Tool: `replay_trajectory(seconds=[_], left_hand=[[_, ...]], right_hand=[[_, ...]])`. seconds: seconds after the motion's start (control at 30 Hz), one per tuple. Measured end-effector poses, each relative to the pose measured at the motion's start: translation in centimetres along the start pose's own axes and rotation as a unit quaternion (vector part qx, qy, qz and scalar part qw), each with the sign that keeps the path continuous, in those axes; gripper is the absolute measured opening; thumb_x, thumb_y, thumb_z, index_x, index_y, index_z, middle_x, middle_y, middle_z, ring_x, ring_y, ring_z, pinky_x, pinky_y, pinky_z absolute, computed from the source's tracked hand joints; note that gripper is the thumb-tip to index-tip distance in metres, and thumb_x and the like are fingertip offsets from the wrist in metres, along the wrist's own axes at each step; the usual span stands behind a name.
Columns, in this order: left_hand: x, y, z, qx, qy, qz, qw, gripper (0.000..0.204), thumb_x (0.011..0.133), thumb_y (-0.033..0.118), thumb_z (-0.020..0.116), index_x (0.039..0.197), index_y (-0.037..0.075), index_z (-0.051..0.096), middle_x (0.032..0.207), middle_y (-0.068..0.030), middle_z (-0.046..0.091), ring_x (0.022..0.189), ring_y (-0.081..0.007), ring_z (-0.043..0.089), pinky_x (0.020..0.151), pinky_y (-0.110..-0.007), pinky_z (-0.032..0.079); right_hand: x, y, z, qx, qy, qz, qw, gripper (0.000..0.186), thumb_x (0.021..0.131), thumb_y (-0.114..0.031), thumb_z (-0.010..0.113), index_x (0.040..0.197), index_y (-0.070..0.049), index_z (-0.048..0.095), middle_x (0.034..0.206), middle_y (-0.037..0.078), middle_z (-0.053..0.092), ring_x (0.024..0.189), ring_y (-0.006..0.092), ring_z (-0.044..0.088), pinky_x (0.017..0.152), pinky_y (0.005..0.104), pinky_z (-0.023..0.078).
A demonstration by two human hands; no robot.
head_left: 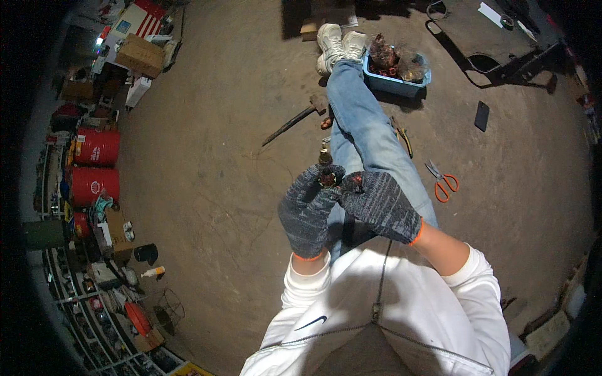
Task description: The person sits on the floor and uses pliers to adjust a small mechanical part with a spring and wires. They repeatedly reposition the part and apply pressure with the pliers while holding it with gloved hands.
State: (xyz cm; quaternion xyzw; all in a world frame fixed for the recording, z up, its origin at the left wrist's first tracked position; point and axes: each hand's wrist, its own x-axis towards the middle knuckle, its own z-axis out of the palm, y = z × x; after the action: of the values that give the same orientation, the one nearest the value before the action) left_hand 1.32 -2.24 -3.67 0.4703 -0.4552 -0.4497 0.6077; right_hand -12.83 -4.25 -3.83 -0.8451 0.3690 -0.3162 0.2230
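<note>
My left hand (pixel 306 216), in a dark grey knitted glove with an orange cuff, is closed around a small metal part (pixel 325 156) with a brass-coloured end and a dark, ringed body. Its exact kind is too small to tell. My right hand (pixel 384 203), gloved alike, is closed close beside it, fingertips touching or nearly touching the left hand. A reddish spot shows at those fingers; what they hold is hidden. Both hands are above my legs (pixel 370 125) in light blue jeans, stretched out along the floor. Left of the legs lies a hammer (pixel 291 123) with a dark handle.
Right of my legs lie orange-handled scissors (pixel 443 183), pliers (pixel 402 136) and a black phone (pixel 481 116). A blue basin (pixel 395 86) with copper-coloured scrap stands by my shoes (pixel 338 47). Red drums (pixel 94 187) and shelves (pixel 88 313) line the left; a dark low table (pixel 483 37) is far right.
</note>
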Motion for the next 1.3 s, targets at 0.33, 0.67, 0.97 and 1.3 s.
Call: replay_trajectory(seconds=[0.33, 0.67, 0.97, 1.3], left_hand=[[-0.6, 0.4, 1.0, -0.092, 0.011, -0.074, 0.993, 0.025, 0.09, 0.011, 0.045, 0.11, -0.004, 0.05, 0.093, -0.0107, 0.06, 0.083, -0.0182, 0.059, 0.072, -0.028, 0.049], [-0.8, 0.2, 0.8, -0.356, 0.004, -0.21, 0.911, 0.028, 0.089, 0.009, 0.047, 0.114, -0.003, 0.047, 0.098, -0.0119, 0.057, 0.089, -0.0196, 0.057, 0.078, -0.03, 0.049], [-0.8, 0.1, 1.2, -0.462, 0.041, -0.284, 0.839, 0.024, 0.088, 0.014, 0.05, 0.108, 0.0, 0.05, 0.094, -0.0119, 0.057, 0.089, -0.0228, 0.056, 0.083, -0.035, 0.048], [-0.5, 1.3, 1.2, -0.298, 0.003, -0.138, 0.944, 0.031, 0.084, 0.003, 0.051, 0.114, -0.003, 0.046, 0.099, -0.0132, 0.059, 0.095, -0.0219, 0.057, 0.084, -0.034, 0.047]], right_hand=[[-0.4, -1.5, -0.1, 0.104, 0.05, 0.094, 0.989, 0.015, 0.067, -0.017, 0.059, 0.079, -0.009, 0.056, 0.066, 0.012, 0.053, 0.059, 0.0271, 0.056, 0.049, 0.0371, 0.044], [-1.1, -1.6, -0.5, 0.253, 0.03, 0.163, 0.953, 0.017, 0.072, -0.019, 0.058, 0.083, -0.006, 0.056, 0.069, 0.01, 0.055, 0.063, 0.0272, 0.058, 0.054, 0.0347, 0.046], [-1.3, -1.4, -0.6, 0.319, -0.008, 0.221, 0.922, 0.017, 0.076, -0.023, 0.056, 0.085, -0.009, 0.057, 0.079, 0.008, 0.057, 0.07, 0.0249, 0.058, 0.059, 0.0349, 0.045], [-1.7, -0.7, -3.0, 0.386, -0.046, 0.293, 0.873, 0.019, 0.075, -0.018, 0.058, 0.09, -0.009, 0.064, 0.081, 0.007, 0.063, 0.07, 0.018, 0.061, 0.064, 0.0286, 0.047]])
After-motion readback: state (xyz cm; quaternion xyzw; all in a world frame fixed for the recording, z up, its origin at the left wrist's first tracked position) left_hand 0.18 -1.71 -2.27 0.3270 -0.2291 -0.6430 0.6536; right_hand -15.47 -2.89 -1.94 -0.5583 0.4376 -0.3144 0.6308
